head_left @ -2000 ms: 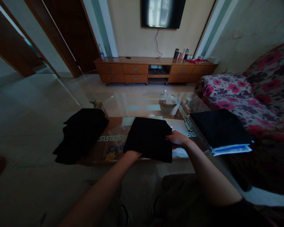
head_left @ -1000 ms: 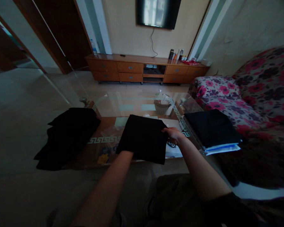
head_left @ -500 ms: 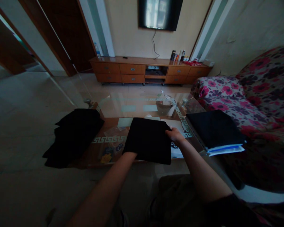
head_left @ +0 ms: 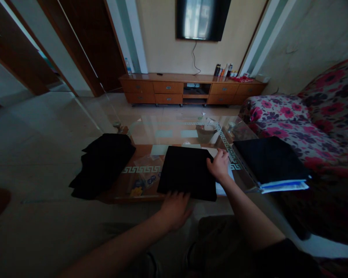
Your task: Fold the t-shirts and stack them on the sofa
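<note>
A folded black cloth, squared off and flat, lies on the glass coffee table in front of me. My left hand is at its near edge, fingers apart, with the fingertips at or just over the border. At the right edge is my right hand, its fingers spread and the thumb by the cloth; whether it presses on the fabric I cannot tell. To the left lies a loose heap of black cloth. On the right, a black folded stack rests on white and blue packets.
A clear plastic bag and white sheets show at the table. Beyond stands a low wooden cabinet with bottles, under a television. A flower-patterned sofa borders the right side.
My left hand has come out from under the folded cloth toward me. My right hand has let go of the right edge and opened. The view has shifted slightly left.
</note>
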`<state>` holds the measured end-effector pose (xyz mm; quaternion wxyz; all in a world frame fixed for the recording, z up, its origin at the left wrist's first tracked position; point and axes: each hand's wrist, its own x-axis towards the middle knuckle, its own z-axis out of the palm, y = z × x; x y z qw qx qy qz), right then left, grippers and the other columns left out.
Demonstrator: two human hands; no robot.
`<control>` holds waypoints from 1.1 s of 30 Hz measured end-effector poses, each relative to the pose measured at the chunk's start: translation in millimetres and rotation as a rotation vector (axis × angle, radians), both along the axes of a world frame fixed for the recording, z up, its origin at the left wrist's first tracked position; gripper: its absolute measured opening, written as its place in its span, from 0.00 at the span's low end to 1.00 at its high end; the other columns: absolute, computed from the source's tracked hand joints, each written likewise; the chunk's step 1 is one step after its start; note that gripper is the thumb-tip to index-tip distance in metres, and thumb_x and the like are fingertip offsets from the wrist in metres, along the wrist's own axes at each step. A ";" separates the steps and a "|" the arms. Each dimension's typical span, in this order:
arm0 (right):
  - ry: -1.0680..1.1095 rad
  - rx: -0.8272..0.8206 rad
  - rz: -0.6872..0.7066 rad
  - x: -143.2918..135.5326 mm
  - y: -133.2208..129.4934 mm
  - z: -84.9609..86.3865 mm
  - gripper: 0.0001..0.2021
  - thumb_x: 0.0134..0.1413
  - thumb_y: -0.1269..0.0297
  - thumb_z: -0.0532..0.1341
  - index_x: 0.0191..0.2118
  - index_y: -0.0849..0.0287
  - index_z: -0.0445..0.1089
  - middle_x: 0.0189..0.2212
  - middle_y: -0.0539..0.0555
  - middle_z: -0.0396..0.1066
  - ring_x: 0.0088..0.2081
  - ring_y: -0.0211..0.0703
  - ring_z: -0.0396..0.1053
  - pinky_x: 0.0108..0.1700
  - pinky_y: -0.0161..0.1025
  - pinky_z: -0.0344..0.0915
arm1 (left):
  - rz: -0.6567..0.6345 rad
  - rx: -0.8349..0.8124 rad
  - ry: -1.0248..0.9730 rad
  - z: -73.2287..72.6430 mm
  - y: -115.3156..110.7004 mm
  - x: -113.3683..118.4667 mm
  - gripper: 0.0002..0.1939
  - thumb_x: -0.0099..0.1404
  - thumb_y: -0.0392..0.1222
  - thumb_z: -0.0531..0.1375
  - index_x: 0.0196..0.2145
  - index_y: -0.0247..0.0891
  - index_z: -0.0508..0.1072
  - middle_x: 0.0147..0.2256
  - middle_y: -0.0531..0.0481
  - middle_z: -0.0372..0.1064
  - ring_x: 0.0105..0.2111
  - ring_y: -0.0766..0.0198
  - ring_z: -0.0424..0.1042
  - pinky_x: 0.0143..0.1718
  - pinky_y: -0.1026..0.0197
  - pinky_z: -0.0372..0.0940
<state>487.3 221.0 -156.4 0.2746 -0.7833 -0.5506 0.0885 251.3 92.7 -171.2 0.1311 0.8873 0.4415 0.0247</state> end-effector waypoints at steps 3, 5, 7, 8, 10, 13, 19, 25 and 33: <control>-0.227 0.024 0.221 -14.6 -5.9 0.5 0.33 0.65 0.56 0.56 0.72 0.56 0.50 0.74 0.62 0.39 0.70 0.64 0.45 0.67 0.61 0.48 | -0.169 0.086 -0.090 14.5 -5.5 -4.2 0.20 0.70 0.47 0.55 0.56 0.40 0.72 0.55 0.38 0.72 0.52 0.47 0.72 0.53 0.45 0.67; -0.302 -0.008 0.348 -22.1 -6.7 -3.0 0.31 0.68 0.53 0.53 0.73 0.52 0.52 0.75 0.57 0.36 0.72 0.61 0.39 0.69 0.61 0.43 | -0.313 0.152 -0.183 29.5 4.0 -7.5 0.14 0.71 0.42 0.53 0.46 0.40 0.77 0.48 0.40 0.75 0.46 0.53 0.74 0.48 0.51 0.69; -0.331 -0.030 0.403 -25.8 -5.4 -9.0 0.31 0.69 0.51 0.51 0.73 0.52 0.52 0.76 0.55 0.34 0.74 0.60 0.35 0.70 0.60 0.39 | -0.309 0.227 -0.268 42.4 22.8 -12.2 0.16 0.72 0.40 0.50 0.42 0.39 0.78 0.45 0.41 0.76 0.45 0.55 0.74 0.49 0.52 0.69; -0.334 -0.041 0.410 -26.1 -4.4 -12.5 0.32 0.70 0.49 0.51 0.74 0.52 0.50 0.76 0.55 0.34 0.74 0.60 0.34 0.70 0.60 0.38 | -0.244 0.258 -0.299 46.5 34.2 -15.3 0.17 0.73 0.40 0.49 0.45 0.39 0.78 0.48 0.40 0.75 0.49 0.54 0.73 0.53 0.51 0.68; -0.321 -0.075 0.406 -24.3 -2.4 -19.5 0.34 0.70 0.46 0.50 0.75 0.52 0.48 0.76 0.55 0.34 0.74 0.61 0.32 0.71 0.61 0.36 | -0.094 0.273 -0.308 48.0 56.1 -22.9 0.21 0.74 0.43 0.49 0.58 0.38 0.72 0.61 0.39 0.66 0.61 0.54 0.65 0.63 0.51 0.61; -0.275 -0.141 0.399 -19.0 -0.2 -27.9 0.35 0.70 0.44 0.49 0.76 0.51 0.44 0.76 0.55 0.35 0.74 0.61 0.34 0.71 0.60 0.36 | -0.011 0.196 -0.193 36.0 76.0 -35.7 0.33 0.74 0.51 0.52 0.72 0.39 0.54 0.72 0.42 0.48 0.72 0.52 0.47 0.70 0.48 0.49; -0.206 -0.181 0.398 -15.7 3.7 -33.1 0.34 0.70 0.43 0.48 0.75 0.48 0.44 0.76 0.54 0.34 0.75 0.58 0.34 0.72 0.59 0.33 | -0.124 0.116 -0.057 14.2 72.8 -49.5 0.27 0.76 0.54 0.49 0.70 0.63 0.53 0.74 0.55 0.39 0.74 0.51 0.37 0.71 0.41 0.41; -0.086 -0.230 0.029 -15.5 6.7 -23.7 0.44 0.63 0.37 0.55 0.73 0.63 0.49 0.72 0.72 0.42 0.72 0.71 0.40 0.68 0.66 0.44 | -0.132 0.037 -0.124 16.5 66.6 -47.9 0.25 0.76 0.56 0.50 0.68 0.65 0.58 0.74 0.54 0.41 0.73 0.45 0.37 0.70 0.36 0.39; 0.344 -0.209 -0.088 3.7 9.4 -3.5 0.44 0.44 0.51 0.73 0.64 0.66 0.61 0.57 0.72 0.69 0.58 0.62 0.69 0.57 0.47 0.68 | 0.507 0.060 -0.525 -6.0 79.2 -42.2 0.27 0.66 0.44 0.62 0.61 0.36 0.66 0.64 0.33 0.54 0.66 0.44 0.56 0.66 0.41 0.53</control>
